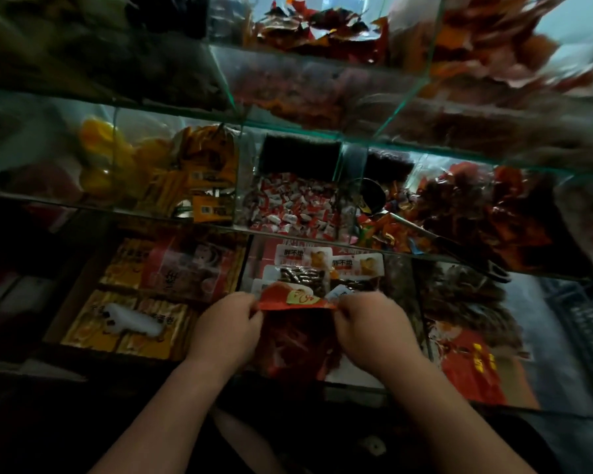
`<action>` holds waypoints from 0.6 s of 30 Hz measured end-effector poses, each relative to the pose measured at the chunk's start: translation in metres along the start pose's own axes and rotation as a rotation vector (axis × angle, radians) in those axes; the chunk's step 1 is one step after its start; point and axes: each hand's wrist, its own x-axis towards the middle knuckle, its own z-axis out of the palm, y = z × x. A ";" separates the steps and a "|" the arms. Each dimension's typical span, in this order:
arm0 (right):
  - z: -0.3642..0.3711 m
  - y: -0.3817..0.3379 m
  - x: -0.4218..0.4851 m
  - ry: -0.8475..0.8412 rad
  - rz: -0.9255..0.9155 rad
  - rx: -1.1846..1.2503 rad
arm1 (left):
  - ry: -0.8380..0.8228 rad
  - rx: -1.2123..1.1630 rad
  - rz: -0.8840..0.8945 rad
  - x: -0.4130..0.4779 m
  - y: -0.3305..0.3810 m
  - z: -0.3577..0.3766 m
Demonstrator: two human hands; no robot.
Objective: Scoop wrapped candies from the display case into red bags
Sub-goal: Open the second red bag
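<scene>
Holding the red bag point(297, 331) by its top rim, the person's left hand point(226, 323) and right hand point(374, 323) each pinch one side of the mouth, apparently to spread it. The bag hangs between them, just in front of the lower glass edge of the display case point(322, 239). Whether anything lies inside the bag cannot be told, because its body is dark and blurred.

Judged from this, the bag is at an early step. Its mouth is held for opening and scooping has not begun, since neither hand holds a tool.

Beyond the bag, the middle compartment holds white-and-red wrapped candies point(295, 206). The compartment just to its right holds mixed orange sweets point(386, 232), with a dark scoop point(372, 196) lying among them, its handle running off to the right. One hand would have to let go of the rim to take the scoop, and the glass shelf edge above the compartments may crowd that reach.

Yellow packets point(206, 172) fill the left compartment, and flat snack packs point(302, 273) lie under glass near the bag.
</scene>
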 end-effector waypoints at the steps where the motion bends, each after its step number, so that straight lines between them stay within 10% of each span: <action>1: -0.012 0.007 0.002 0.053 0.006 -0.013 | 0.017 0.020 0.057 -0.001 0.010 -0.001; 6: -0.048 0.040 0.007 0.396 0.080 0.165 | -0.050 -0.447 0.028 -0.011 0.064 0.017; 11: -0.004 0.074 -0.017 0.172 0.284 0.098 | -0.118 -0.605 -0.239 -0.033 0.077 0.059; 18: 0.034 0.132 -0.039 0.035 0.586 0.441 | -0.109 -0.142 -0.110 -0.034 0.064 0.060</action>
